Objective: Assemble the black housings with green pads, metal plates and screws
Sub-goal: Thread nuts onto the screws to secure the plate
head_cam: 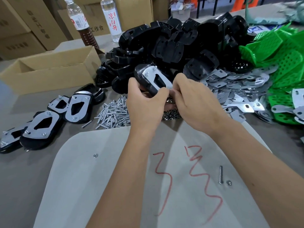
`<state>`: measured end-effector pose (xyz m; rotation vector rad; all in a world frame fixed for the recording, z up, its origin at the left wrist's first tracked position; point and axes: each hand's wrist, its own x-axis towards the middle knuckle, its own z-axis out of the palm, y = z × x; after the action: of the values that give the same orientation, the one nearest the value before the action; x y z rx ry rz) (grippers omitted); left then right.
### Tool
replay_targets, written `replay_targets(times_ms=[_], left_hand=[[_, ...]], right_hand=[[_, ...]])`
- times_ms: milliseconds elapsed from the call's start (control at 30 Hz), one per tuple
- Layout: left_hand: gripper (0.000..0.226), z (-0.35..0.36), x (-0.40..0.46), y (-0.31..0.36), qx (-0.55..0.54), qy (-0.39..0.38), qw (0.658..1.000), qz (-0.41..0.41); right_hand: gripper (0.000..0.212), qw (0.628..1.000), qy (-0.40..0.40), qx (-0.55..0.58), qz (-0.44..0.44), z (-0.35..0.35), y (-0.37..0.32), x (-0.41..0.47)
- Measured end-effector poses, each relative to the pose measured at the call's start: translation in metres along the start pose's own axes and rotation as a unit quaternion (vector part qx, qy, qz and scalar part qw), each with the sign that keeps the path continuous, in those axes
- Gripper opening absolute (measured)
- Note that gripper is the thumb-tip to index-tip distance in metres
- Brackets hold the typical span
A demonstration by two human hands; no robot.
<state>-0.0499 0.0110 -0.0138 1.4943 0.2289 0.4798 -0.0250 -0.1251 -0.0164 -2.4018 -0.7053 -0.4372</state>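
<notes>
Loose screw (220, 174) lies nearest. Left hand (144, 102) grips the housing (144, 79), raised over the screw pile (115, 112); right hand (192, 99) seems to pinch something at the plate (158, 78) edge. A slipped pinch could drop it into the pile.

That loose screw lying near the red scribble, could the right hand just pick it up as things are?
Probably not at once. The path to the loose screw looks free, with only a small nut beside it, but the right hand is busy at the housing the left hand grips.
</notes>
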Motion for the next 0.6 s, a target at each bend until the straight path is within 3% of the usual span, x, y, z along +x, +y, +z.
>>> replay_targets(times_ms=[133, 300, 467, 600], left_hand=[[0.042, -0.0029, 0.0013, 0.0015, -0.003, 0.000, 1.000, -0.002], [0.041, -0.0011, -0.0015, 0.0016, -0.002, -0.018, 1.000, -0.016], [0.037, -0.0004, 0.0009, -0.0012, 0.012, -0.004, 1.000, -0.019], [0.050, 0.0003, 0.0018, -0.0040, 0.051, -0.003, 0.999, -0.010]], right_hand=[[0.020, 1.000, -0.001, -0.022, -0.016, 0.0026, -0.0063, 0.0033], [0.052, 0.998, 0.050, 0.008, 0.025, 0.0080, -0.0021, 0.0046], [0.025, 0.998, 0.042, 0.050, -0.007, 0.0070, 0.0025, 0.0038], [0.044, 0.998, 0.060, -0.021, 0.006, 0.0102, -0.0024, 0.0059]])
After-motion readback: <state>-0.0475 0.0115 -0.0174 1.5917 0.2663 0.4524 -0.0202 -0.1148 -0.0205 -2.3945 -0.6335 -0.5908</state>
